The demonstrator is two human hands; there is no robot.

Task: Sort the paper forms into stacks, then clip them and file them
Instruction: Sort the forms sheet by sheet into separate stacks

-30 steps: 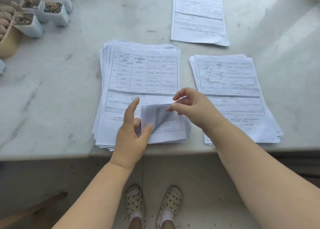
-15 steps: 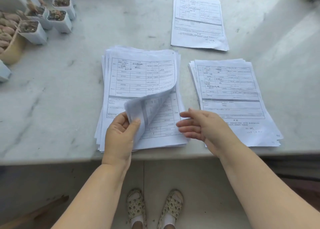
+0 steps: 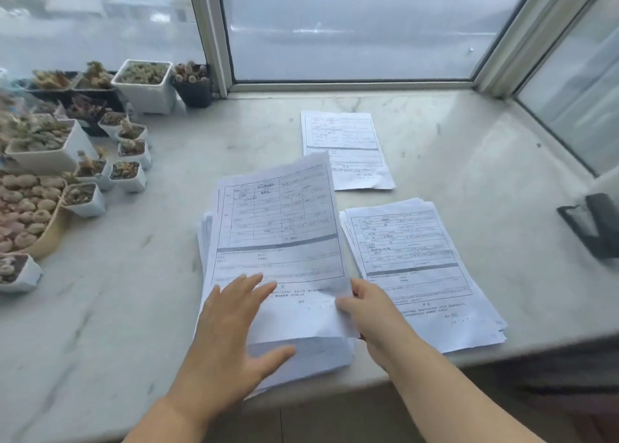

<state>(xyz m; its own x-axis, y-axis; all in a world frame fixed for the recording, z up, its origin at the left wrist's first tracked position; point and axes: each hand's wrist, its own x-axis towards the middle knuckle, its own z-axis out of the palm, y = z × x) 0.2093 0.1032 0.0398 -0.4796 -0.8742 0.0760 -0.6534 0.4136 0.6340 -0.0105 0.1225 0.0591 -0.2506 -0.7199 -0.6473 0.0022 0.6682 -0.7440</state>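
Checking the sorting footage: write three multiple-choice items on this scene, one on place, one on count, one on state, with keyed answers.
1. Where do the potted succulents stand?
A. left of the papers
B. right of the papers
C. on the papers

2. How many groups of forms lie on the ledge?
A. one
B. three
C. five

3. What does the right hand do?
A. hangs idle
B. pinches the top sheet
C. holds a pot

Answers: A, pots crowd the left; B, large stack, right stack, far stack; B, fingers grip the sheet's edge.
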